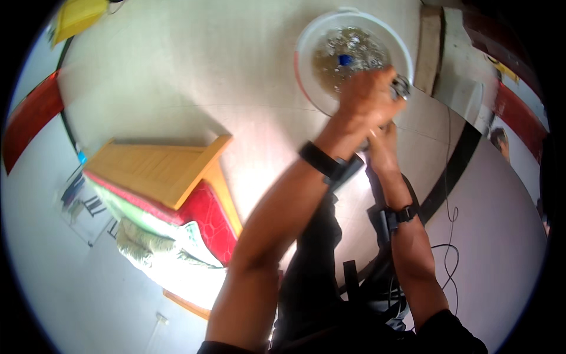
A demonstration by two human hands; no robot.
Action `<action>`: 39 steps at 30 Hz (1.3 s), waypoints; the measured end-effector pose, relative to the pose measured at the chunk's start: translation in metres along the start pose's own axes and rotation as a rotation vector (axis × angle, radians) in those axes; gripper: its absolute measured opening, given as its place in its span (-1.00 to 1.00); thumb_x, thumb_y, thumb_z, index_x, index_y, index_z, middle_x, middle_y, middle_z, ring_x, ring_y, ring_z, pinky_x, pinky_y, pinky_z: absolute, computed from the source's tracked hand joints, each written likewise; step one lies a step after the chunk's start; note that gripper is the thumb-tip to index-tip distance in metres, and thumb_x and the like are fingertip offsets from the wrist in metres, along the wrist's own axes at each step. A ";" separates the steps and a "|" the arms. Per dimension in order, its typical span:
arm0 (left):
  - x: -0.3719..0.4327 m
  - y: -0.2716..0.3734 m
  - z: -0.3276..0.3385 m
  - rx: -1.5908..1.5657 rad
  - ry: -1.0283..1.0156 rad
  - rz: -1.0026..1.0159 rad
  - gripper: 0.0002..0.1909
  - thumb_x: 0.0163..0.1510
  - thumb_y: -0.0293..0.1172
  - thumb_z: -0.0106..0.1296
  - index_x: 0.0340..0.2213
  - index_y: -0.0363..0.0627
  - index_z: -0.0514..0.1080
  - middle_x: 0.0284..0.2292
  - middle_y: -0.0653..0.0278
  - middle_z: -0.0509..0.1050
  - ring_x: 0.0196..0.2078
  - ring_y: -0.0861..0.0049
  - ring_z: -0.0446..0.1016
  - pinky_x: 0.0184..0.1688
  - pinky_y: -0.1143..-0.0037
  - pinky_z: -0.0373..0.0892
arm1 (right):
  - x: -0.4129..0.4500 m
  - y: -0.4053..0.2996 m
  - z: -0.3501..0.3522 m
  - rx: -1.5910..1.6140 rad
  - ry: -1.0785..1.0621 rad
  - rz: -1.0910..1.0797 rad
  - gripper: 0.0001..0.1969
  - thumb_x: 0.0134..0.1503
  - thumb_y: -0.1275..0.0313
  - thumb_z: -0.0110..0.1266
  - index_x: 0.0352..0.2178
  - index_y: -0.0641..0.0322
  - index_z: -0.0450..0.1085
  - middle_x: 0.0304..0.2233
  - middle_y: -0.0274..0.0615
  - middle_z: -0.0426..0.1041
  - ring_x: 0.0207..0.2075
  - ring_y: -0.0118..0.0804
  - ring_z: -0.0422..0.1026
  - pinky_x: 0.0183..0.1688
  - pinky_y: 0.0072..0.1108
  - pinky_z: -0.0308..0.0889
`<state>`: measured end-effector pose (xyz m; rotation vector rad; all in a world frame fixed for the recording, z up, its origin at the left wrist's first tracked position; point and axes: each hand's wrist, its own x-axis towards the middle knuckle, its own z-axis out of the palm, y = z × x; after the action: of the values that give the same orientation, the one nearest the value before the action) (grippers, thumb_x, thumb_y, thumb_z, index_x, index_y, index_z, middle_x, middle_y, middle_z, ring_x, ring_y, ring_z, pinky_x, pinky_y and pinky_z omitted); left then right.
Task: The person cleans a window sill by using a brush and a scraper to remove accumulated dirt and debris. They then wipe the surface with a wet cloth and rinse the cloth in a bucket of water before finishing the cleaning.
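Note:
My left hand (369, 95) is closed around a dark, shiny thing (400, 87) over the near right rim of a white bucket (305, 42). Part of that thing sticks out past my fist; blur hides its exact kind. Just below, close against my left wrist, is my right hand (384, 141). Its fingers are largely hidden, and a small grey patch shows beside it. Brownish, bubbly water (327, 73) fills the lower part of the bucket. A small blue thing (345, 60) shows at the water's surface.
A wooden bed (154, 166) with red and green bedding stands to the left. Right of the bucket lies a wooden board (429, 51). A thin dark cable (447, 177) runs over the floor at right. A yellow object (79, 17) is at the upper left.

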<state>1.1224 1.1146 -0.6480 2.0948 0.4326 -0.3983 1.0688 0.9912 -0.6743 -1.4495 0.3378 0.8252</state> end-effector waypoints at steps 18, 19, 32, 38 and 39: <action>-0.227 0.149 -0.092 -1.234 0.073 -0.216 -0.47 0.15 -0.27 0.10 0.07 -0.25 0.22 -0.12 0.35 0.38 -0.09 0.71 0.34 -0.01 0.62 0.29 | -0.226 -0.217 0.004 -0.318 -0.170 -0.066 -0.45 -0.01 0.34 0.25 -0.04 0.43 0.27 -0.18 -0.15 0.47 -0.18 -0.40 0.41 -0.07 -0.53 0.33; -0.237 0.157 -0.098 -1.226 0.082 -0.225 -0.51 0.16 -0.22 0.09 0.03 -0.23 0.27 -0.16 0.38 0.39 -0.12 0.72 0.33 -0.03 0.63 0.29 | -0.241 -0.228 0.004 -0.320 -0.180 -0.075 -0.46 0.00 0.31 0.26 -0.06 0.44 0.28 -0.19 -0.15 0.47 -0.18 -0.40 0.41 -0.08 -0.53 0.33; -0.401 0.233 -0.117 -1.204 -0.130 0.160 -0.36 0.13 -0.21 0.11 0.13 -0.23 0.13 0.03 0.27 0.31 0.07 0.55 0.26 0.16 0.48 0.17 | -0.456 -0.254 0.028 -0.228 0.118 -0.414 -0.56 0.05 0.51 0.12 -0.02 0.35 0.26 -0.35 -0.26 0.43 -0.34 -0.44 0.42 -0.34 -0.61 0.38; -0.457 0.232 -0.084 -1.117 -0.344 -0.042 -0.45 0.18 -0.25 0.05 0.11 -0.24 0.18 0.02 0.28 0.34 0.07 0.59 0.27 0.15 0.50 0.18 | -0.532 -0.193 -0.008 0.149 0.238 -0.143 -0.76 0.09 0.46 0.03 -0.18 0.32 0.36 -0.37 -0.31 0.44 -0.36 -0.50 0.38 -0.30 -0.61 0.33; -0.466 0.237 -0.080 -1.116 -0.343 -0.028 -0.47 0.19 -0.26 0.03 0.10 -0.24 0.19 0.02 0.29 0.35 0.07 0.61 0.27 0.15 0.52 0.17 | -0.540 -0.180 -0.018 0.214 0.287 -0.107 -0.76 0.09 0.44 0.03 -0.19 0.31 0.37 -0.36 -0.30 0.45 -0.34 -0.49 0.38 -0.26 -0.60 0.32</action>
<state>0.8259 0.9924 -0.2278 0.9187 0.3528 -0.3914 0.8223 0.8333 -0.1864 -1.3720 0.5435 0.4782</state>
